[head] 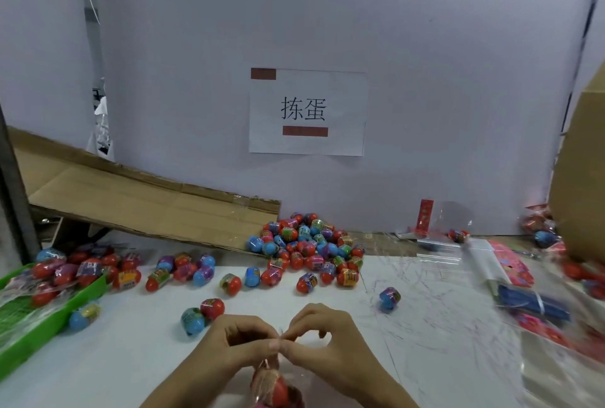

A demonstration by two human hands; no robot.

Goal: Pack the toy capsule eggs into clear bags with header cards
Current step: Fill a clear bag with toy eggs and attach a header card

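Eggs (pixel 304 245): red, blue, purple halves, multicolour label bands. Desk (pixel 137 352): white, thin purple scribble marks on the right side. Tray (pixel 49 319) at left: bright green. Cardboard (pixel 137 198): plain brown. Backboard (pixel 327 14): pale lavender-grey. Sign (pixel 307 112): white, black characters, two rust-brown bars. Header cards (pixel 510 263) at right: pink-red print. Bundle (pixel 533 304): dark blue. Bag (pixel 278 388) at bottom: clear, red egg inside.

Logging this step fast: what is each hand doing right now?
Left hand: pinching the top of the clear bag of eggs.
Right hand: pinching the same bag top.
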